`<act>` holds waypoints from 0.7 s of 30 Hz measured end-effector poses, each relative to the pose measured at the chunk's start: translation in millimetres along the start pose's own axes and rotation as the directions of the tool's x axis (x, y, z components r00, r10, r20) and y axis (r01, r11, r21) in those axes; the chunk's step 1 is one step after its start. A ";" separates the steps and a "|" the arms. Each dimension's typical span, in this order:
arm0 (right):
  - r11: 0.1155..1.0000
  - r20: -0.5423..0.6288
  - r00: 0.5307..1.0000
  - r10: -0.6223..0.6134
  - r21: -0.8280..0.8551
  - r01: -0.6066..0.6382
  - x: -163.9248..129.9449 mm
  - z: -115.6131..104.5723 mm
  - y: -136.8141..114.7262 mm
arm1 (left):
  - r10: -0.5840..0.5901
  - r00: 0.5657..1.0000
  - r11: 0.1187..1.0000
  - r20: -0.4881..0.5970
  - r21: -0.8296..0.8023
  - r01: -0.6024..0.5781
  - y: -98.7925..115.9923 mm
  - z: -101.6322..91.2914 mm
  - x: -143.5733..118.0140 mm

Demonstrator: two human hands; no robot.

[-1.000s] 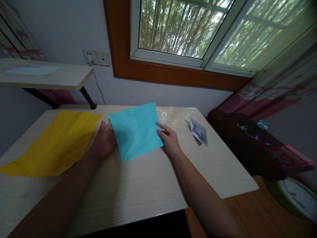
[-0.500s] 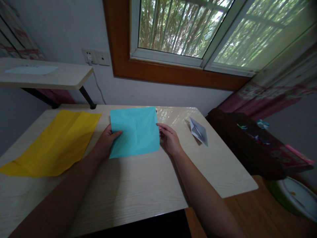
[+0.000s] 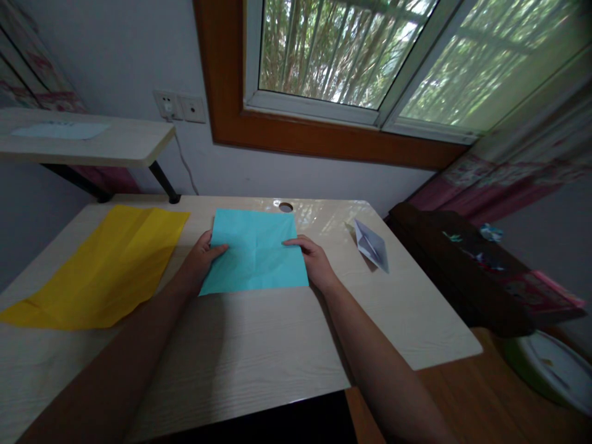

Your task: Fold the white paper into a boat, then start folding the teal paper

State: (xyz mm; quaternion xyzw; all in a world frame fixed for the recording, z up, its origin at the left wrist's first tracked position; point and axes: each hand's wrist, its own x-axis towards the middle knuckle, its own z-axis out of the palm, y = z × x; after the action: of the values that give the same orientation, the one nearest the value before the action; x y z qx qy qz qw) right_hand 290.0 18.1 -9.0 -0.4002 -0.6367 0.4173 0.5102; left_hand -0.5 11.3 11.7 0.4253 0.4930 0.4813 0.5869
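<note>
A light-blue sheet of paper with faint crease lines is held between my two hands over the desk. My left hand grips its left edge, thumb on top and the other fingers hidden beneath. At the right edge, my right hand has its index finger laid over the top of the sheet; the paper and hand hide some of its other fingers. A large yellow sheet of paper lies left of my left hand. To the right of my right hand rests a folded pale paper.
The pale wooden desk has a round cable hole at its back edge. A raised shelf on dark legs stands at the back left. Right of the desk are a dark cabinet and a round white-topped bin.
The blue sheet has tilted flatter and its far edge has dropped, uncovering the cable hole. My right index finger has moved from the sheet's right edge onto its top.
</note>
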 end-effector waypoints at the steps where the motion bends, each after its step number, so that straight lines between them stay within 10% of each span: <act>1: 1.000 -0.008 1.000 -0.007 -0.009 0.007 0.4 -0.3 -0.4 | 0.018 1.000 1.000 -0.020 -0.002 -0.018 -0.5 -0.2 0.6; 7: 0.999 -0.090 0.995 0.042 0.004 -0.042 0.0 -0.6 -1.6 | 0.122 0.985 0.993 -0.122 0.009 -0.122 4.9 3.4 -3.6; 15: 0.958 -0.232 0.936 0.266 0.166 -0.232 -0.4 0.9 -0.2 | 0.038 0.966 0.982 0.256 -0.188 0.011 -6.5 -4.3 -3.6; 21: 0.918 -0.247 0.914 0.322 0.315 -0.239 2.4 2.4 0.9 | 0.108 0.960 0.994 0.259 -0.046 -0.099 -14.3 1.1 -3.5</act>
State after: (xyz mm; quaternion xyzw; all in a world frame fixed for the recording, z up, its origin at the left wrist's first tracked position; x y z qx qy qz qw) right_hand 287.3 20.3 -9.5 -0.4700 -0.4239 0.5080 0.5843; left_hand 2.5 5.3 -1.5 0.5006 0.3805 0.4589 0.6277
